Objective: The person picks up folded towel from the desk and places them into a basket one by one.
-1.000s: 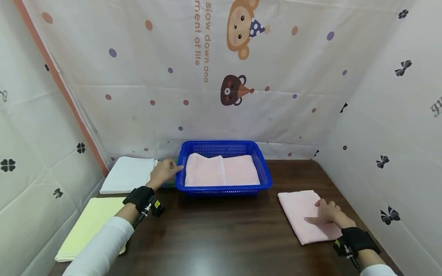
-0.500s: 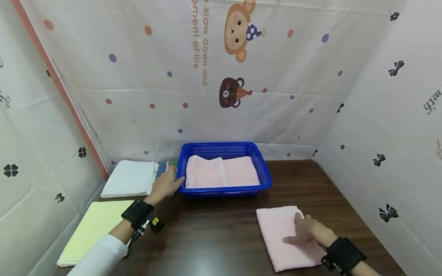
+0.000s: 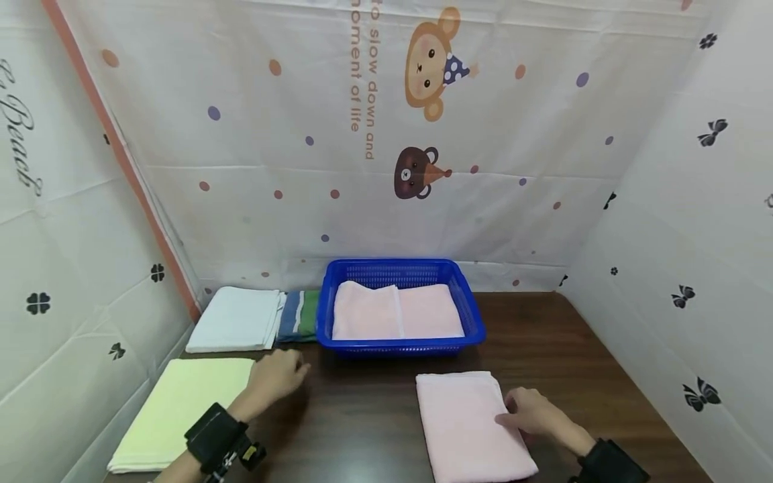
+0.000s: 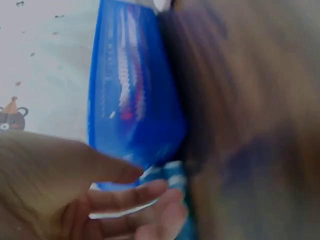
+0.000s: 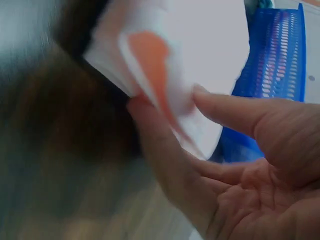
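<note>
A folded pink towel [image 3: 468,426] lies on the dark table [image 3: 362,429] in front of a blue basket [image 3: 477,322]. My right hand [image 3: 512,412] is at the towel's right edge. In the blurred right wrist view the thumb and a finger pinch the towel's edge [image 5: 150,60], with the basket [image 5: 272,75] behind. My left hand [image 3: 291,373] rests on the table with relaxed fingers and holds nothing. It lies between the basket's front left corner and a yellow towel [image 3: 181,409]. In the left wrist view the basket [image 4: 135,100] is beyond my left hand's fingers [image 4: 130,197].
Two folded pink towels [image 3: 395,318] lie in the basket. A white towel [image 3: 235,320] and a blue-green striped towel [image 3: 300,315] sit left of it. Printed sheets wall in the table at the back and on both sides.
My right hand has dragged the pink towel leftward, from the table's right side to the front of the basket. My left hand has drawn back from the basket's left rim to the table.
</note>
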Demonstrator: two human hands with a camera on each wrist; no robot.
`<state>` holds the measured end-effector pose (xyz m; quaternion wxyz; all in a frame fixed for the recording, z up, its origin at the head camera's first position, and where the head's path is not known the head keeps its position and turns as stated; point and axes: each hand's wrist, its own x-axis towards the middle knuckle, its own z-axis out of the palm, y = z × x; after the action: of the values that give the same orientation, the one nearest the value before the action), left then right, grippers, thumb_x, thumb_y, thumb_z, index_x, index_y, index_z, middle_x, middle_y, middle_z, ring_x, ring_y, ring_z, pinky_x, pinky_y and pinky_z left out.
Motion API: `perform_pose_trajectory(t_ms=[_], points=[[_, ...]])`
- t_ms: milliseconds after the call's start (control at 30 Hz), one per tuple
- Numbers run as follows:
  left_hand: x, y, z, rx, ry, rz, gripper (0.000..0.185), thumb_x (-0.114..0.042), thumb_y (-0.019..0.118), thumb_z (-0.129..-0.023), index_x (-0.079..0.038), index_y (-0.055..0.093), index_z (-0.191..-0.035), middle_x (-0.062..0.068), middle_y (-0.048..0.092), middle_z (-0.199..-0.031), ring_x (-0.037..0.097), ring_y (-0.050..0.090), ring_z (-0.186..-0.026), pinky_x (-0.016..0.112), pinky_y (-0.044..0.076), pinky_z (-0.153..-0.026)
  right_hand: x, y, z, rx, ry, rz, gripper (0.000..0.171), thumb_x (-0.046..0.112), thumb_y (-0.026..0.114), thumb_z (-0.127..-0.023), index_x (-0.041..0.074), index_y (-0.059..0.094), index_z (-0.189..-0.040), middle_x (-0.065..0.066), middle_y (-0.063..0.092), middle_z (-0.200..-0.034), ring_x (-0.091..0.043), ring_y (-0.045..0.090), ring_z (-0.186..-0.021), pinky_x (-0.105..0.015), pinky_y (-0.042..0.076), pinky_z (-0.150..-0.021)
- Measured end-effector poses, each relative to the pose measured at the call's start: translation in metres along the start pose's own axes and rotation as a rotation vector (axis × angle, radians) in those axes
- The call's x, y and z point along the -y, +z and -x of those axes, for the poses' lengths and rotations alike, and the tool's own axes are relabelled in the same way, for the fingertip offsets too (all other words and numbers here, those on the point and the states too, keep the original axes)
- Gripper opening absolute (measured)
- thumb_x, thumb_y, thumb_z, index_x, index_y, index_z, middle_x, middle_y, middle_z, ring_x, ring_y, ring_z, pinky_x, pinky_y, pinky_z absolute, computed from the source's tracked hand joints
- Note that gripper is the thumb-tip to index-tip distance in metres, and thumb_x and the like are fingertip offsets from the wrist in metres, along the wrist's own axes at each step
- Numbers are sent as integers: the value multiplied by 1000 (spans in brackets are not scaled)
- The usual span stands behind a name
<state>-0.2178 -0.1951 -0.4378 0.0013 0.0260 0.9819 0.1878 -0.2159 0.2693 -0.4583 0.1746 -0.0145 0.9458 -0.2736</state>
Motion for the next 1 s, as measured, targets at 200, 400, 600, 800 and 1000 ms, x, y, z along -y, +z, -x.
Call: perform_pose_trajectory(t_ms=[200,400,600,800,1000], points=[[-16,29,6,297,58,204,16,-25,72,-94,-13,68,-85,-1,62,-66,15,59,-53,29,44,-48,11,18,-4,63,-69,-212,43,14,81,-86,-13,61,-113,-10,63,-80,-18,67,-59,-36,61,-52],[-33,58,11,342,208,289,24,-32,68,-96,-14,66,-81,-6,57,-58,10,53,-50,28,41,-46,35,42,-11,140,-144,-340,54,12,81,-86,-17,55,-124,-8,67,-76,-17,68,-59,-36,62,-53],[-47,69,16,391,229,387,32,-37,65,-98,-18,63,-72,-9,53,-51,7,50,-45,23,35,-43,49,58,-16,85,-107,-336,41,16,85,-82,-10,66,-108,-3,66,-67,-11,64,-51,-31,59,-50],[-52,76,17,316,171,362,34,-34,72,-92,-18,59,-65,-8,51,-49,8,49,-43,23,32,-42,50,61,-20,106,-137,-260,30,27,85,-83,7,68,-70,4,57,-55,-5,53,-45,-21,49,-43],[-49,78,18,300,140,399,33,-30,77,-89,-15,61,-65,-5,56,-51,8,52,-42,23,35,-42,52,66,-15,49,-249,-190,39,31,82,-85,15,54,-62,10,45,-51,-4,43,-46,-18,32,-45]])
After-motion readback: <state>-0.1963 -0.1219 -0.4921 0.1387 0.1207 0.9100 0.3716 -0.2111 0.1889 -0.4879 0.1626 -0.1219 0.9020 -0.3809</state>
